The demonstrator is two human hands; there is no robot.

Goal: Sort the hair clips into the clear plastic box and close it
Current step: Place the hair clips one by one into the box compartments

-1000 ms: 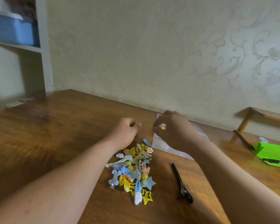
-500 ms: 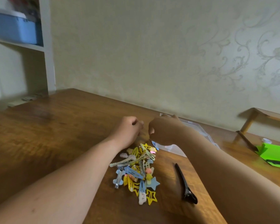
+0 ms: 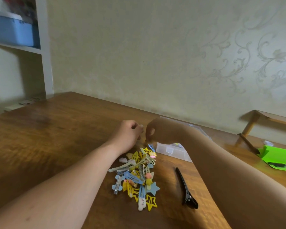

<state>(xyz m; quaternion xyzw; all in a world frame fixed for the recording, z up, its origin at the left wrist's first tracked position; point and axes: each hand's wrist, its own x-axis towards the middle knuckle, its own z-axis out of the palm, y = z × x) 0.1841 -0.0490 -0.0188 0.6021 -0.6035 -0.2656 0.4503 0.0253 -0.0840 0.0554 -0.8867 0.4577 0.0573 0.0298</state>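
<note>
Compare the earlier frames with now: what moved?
The right hand moved left, from above the clear plastic box to the far end of the pile of hair clips, fingertips now pointing down beside the left hand. Whether it took or released a clip cannot be told. The curled left hand, the pile and the black hair clip stayed put.

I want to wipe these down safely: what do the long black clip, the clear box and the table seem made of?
Black clip: probably hard glossy plastic, given its smooth dark sheen; lacquered metal is possible. Clear box: translucent rigid plastic, contents showing through its wall. Table: wood or veneer, varnished, with visible grain and soft reflections.
</note>
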